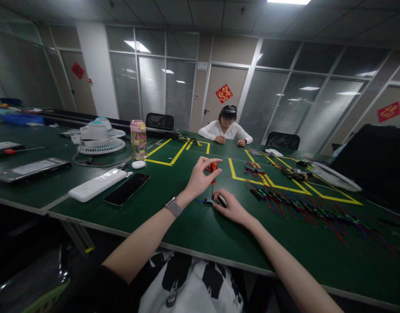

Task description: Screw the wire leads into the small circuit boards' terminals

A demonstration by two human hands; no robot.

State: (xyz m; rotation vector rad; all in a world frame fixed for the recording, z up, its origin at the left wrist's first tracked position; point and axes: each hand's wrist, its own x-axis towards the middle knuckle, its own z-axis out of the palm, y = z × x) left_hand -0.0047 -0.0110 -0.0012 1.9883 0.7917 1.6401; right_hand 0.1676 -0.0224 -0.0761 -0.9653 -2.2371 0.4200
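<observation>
My left hand (200, 177), a grey-banded watch on its wrist, is curled around the handle of an orange and black screwdriver (214, 167). Thumb and forefinger reach past the handle, and the other fingers are partly hidden. The screwdriver stands upright, its shaft pointing down at a small circuit board (209, 201) with thin wires on the green table (186, 226). Low on the tabletop, my right hand (233, 208) has its fingers closed on a small black part (221, 201) at the board. Its exact kind is hard to make out.
To the right lies a row of wired circuit boards (294, 201). On the left are a black phone (127, 189), a white power bank (98, 184), a bottle (139, 140) and white fans (101, 138). Yellow tape (158, 162) marks the table. A person (226, 127) sits opposite.
</observation>
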